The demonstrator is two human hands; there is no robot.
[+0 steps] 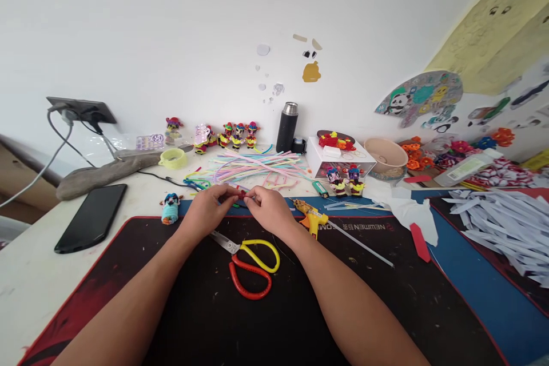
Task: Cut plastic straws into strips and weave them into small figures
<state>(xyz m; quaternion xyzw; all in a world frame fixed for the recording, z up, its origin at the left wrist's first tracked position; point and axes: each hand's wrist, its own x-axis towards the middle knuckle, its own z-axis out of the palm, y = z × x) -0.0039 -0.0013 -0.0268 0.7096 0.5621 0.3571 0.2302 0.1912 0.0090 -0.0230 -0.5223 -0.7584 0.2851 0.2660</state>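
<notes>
A small red piece [241, 193] is held between the two hands, above the far edge of the black mat [343, 297]. The left hand [209, 209] has its fingers curled in, thumb and fingertips pinched nearly closed on one side of it; the right hand [269, 211] pinches the other side in the same way. Just below them lies one pair of scissors [234, 248], one handle yellow, one red, its blade tips by the left wrist. To the right is one yellow glue gun [314, 219]. From here I count one phone [91, 218] on the counter [26, 263], one blue figure [170, 209] near it, one black flask [287, 127] behind a heap of pastel stems [257, 164], and two figures in dark hats [345, 180] before one white box [315, 159].
</notes>
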